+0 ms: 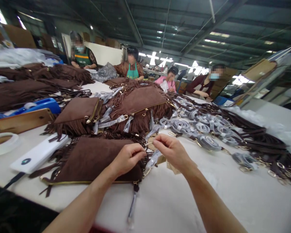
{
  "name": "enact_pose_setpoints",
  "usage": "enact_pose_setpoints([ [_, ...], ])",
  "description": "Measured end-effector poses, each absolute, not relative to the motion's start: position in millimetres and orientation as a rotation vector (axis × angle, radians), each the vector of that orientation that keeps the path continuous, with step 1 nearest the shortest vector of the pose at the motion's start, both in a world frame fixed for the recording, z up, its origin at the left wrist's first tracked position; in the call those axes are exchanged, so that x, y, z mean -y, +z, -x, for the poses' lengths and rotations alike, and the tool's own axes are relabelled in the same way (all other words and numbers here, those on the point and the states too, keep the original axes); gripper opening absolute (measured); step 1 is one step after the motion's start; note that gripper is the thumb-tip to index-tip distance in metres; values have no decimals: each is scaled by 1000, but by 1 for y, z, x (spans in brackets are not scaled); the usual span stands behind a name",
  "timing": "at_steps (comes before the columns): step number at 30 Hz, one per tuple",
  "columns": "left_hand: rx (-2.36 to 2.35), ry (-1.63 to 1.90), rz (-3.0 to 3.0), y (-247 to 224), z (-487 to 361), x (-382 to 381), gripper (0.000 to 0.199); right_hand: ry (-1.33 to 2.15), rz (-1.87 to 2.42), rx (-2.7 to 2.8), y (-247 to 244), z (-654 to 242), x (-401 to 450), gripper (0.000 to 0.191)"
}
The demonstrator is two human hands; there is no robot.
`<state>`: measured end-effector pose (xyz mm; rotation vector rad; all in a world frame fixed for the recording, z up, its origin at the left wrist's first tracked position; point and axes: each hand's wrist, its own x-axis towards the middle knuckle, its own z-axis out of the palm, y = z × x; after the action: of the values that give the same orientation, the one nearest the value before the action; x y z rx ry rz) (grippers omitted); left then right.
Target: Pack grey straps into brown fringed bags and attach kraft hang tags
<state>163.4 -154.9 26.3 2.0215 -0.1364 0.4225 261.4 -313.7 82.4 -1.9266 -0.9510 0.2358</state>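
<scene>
Before me a brown fringed bag point(87, 158) lies flat on the white table, its brass zipper edge toward me. My left hand point(129, 158) is closed in a pinch above the bag's right side. Just right of the bag, my right hand point(172, 150) also pinches with thumb and forefinger. A thin pale string point(149, 143) stretches between both sets of fingertips. Beneath my right hand are some tan paper tags point(173, 168) and a plastic-wrapped clasp point(154, 160). A wrapped zipper pull point(133, 205) hangs from the bag's near right corner.
More fringed bags point(145, 100) are piled behind. Coiled, wrapped straps point(203, 129) and loose brown straps point(266, 142) spread to the right. At left are a white power bank point(40, 153), a tape roll point(14, 144), a phone point(24, 120) and a blue tape dispenser point(43, 105). Several co-workers point(83, 55) are across the table.
</scene>
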Motion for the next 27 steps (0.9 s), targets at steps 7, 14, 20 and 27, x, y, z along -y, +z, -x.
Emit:
enact_pose_setpoints([
  [7, 402, 76, -2651, 21, -162, 174, 14, 559, 1847, 686, 57, -245, 349, 38],
  [14, 252, 92, -2849, 17, -159, 179, 15, 518, 1908, 795, 16, -242, 352, 34],
  [20, 176, 160, -2666, 19, -159, 172, 26, 506, 1919, 807, -2, -240, 352, 31],
  [27, 260, 236, -2484, 17, -162, 178, 13, 298, 1978, 830, 2, -239, 354, 29],
])
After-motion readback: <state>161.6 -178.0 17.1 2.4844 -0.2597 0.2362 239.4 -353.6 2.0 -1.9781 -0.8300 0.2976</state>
